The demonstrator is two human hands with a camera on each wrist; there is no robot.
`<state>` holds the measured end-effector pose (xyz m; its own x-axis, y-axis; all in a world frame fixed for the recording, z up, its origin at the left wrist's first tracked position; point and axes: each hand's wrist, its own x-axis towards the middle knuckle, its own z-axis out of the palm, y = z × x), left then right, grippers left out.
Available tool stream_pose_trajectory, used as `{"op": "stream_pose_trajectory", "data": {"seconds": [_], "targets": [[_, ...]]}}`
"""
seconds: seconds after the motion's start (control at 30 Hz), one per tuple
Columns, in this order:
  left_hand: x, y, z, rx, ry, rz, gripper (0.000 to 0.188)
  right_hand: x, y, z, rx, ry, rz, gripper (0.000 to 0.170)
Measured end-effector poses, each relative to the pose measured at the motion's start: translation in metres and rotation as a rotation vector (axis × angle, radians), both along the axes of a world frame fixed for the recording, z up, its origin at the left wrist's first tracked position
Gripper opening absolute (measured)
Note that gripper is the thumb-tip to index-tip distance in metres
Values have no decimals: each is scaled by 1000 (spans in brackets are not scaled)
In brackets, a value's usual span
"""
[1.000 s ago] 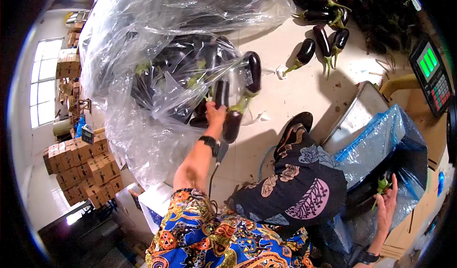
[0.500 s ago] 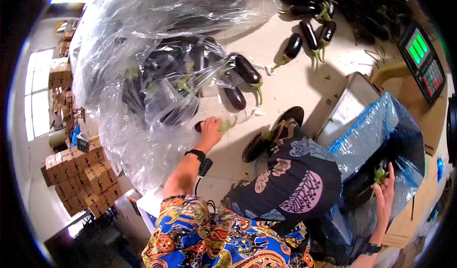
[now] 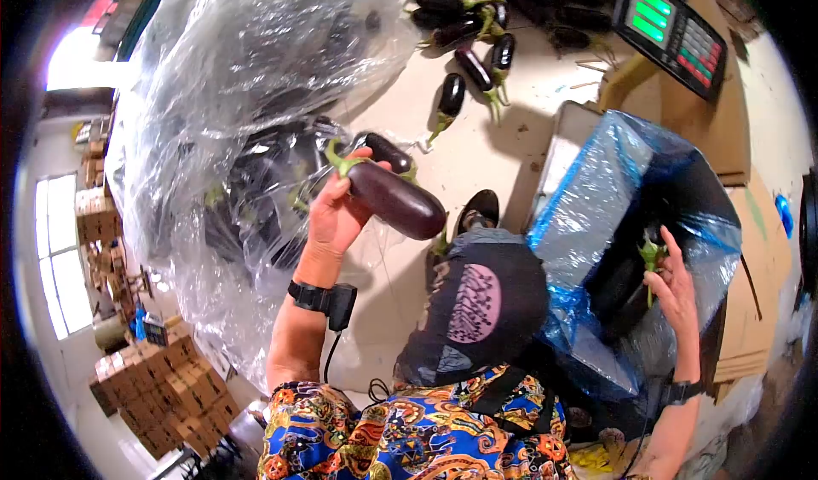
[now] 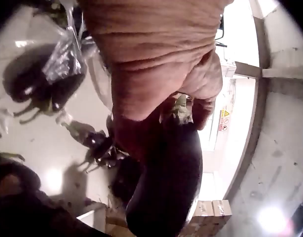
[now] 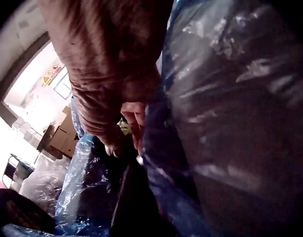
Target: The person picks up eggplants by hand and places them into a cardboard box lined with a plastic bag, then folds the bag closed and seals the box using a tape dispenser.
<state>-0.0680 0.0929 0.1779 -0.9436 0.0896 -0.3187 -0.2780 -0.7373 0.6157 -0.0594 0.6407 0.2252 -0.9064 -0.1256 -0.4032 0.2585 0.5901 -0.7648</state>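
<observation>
The left hand holds a dark purple eggplant by its stem end, raised above the table. In the left wrist view the same eggplant hangs below the hand, thumb and fingers around its green cap. Inside the blue-lined bag, the right hand pinches the green stem of another eggplant, whose body is mostly hidden in shadow. The right wrist view shows this hand reaching down beside blue plastic. Behind the left hand, another eggplant lies by the clear plastic.
Several loose eggplants lie on the white table toward the back. A scale display stands at the back right, near a metal tray. Stacked cartons are at the far left; a patterned knee is between the hands.
The left hand has lifted an eggplant from beside the clear plastic and holds it up. The head view has shifted. The right hand remains at the stem in the blue-lined bag.
</observation>
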Motion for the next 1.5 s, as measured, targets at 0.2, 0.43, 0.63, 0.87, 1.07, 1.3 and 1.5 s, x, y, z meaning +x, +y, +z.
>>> {"op": "stream_pose_trajectory", "data": {"seconds": [0.2,0.43,0.63,0.87,1.07,1.3,1.5], "targets": [[-51,36,22,-103,-4,55,50,-2,-4,12,68,76,112,73],[-128,96,66,-67,148,-119,37,-4,7,11,101,63,168,74],[-139,241,141,-265,187,-678,38,-3,14,3,114,105,206,76],[-82,341,60,-1676,759,-1161,36,-5,11,5,191,65,229,75],[-85,350,42,-1814,1018,-1146,33,-2,6,5,214,43,233,73],[-73,338,60,-1520,1332,-1378,62,0,8,-7,205,131,234,79],[-89,328,60,-1408,1455,-1386,60,1,11,-3,256,123,238,78]]}}
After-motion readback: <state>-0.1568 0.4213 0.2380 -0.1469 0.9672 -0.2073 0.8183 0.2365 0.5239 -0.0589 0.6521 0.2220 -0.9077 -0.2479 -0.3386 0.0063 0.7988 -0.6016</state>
